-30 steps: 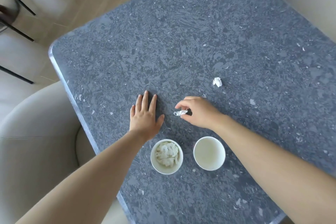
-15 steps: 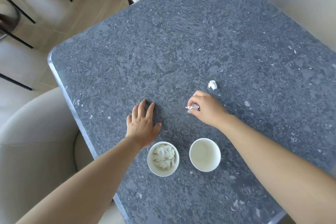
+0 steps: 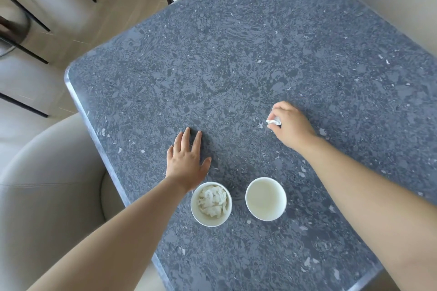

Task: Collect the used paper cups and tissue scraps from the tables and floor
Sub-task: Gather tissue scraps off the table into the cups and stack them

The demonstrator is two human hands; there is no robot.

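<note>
1. My right hand (image 3: 292,126) pinches a crumpled tissue scrap (image 3: 273,122) low over the stone table (image 3: 236,54), fingers curled round it.
2. My left hand (image 3: 186,160) lies flat on the tabletop, holding nothing.
3. From the scrap, the tissue-filled paper cup (image 3: 194,211) lies at 7 o'clock and the empty paper cup (image 3: 265,198) at 6, nearer.

Cup (image 3: 210,221) w/ tissue (image 3: 212,199), empty cup (image 3: 265,198), scrap (image 3: 273,122)

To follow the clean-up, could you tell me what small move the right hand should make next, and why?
Probably carry the tissue scrap pinched in the right hand over to the paper cup that already holds crumpled tissue and drop it in. That cup stands open beside the left hand, which rests flat on the table; the other cup looks empty.
</note>
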